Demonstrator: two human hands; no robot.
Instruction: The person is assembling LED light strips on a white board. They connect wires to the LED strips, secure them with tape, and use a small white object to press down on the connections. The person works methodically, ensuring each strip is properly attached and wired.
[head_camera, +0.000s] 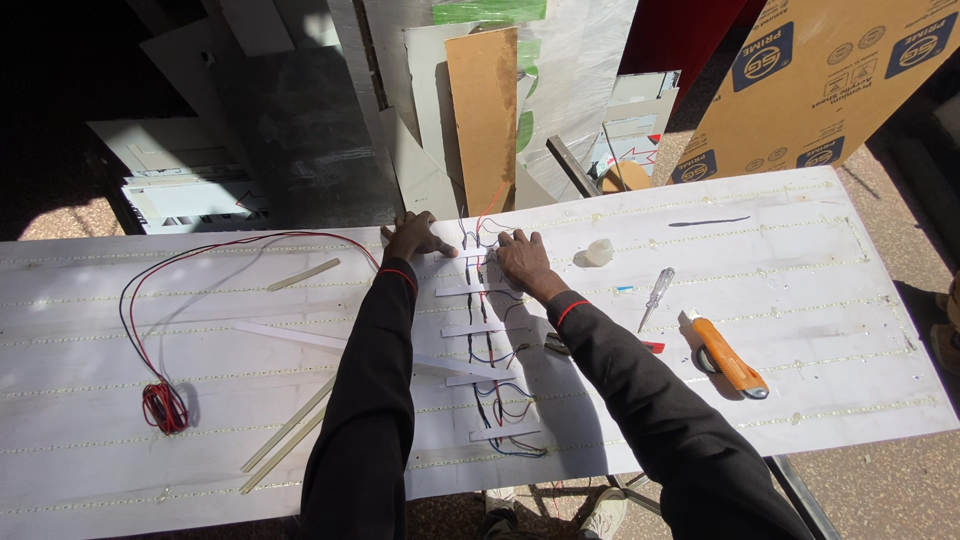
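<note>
Black sleeves rise from the bottom edge of the frame, one on each forearm, both with a thin red cuff line at the wrist. They reach toward the middle of a long white panel (820, 300) that lies across the desk and carries rows of small lights running left to right.

At upper centre the left hand (415, 238) lies flat with fingers spread, pressing down on the panel's far edge and gripping nothing. Just right of it, the right hand (522, 258) rests palm down with fingers bent, its tips on the topmost of several short white tape strips (480, 327). Whether it pinches anything, I cannot tell. Those strips cross a run of red and black wires (492, 395) that goes down the panel's centre, between the two arms.

Right of the right hand sit a small white lump (598, 251), a clear-handled screwdriver (656, 297) and, farther toward lower right, an orange utility knife (728, 358). At left a red and black cable (160, 300) loops to a coiled bundle, with pale strips (302, 274) near it. Cardboard sheets (800, 80) lean at upper right.
</note>
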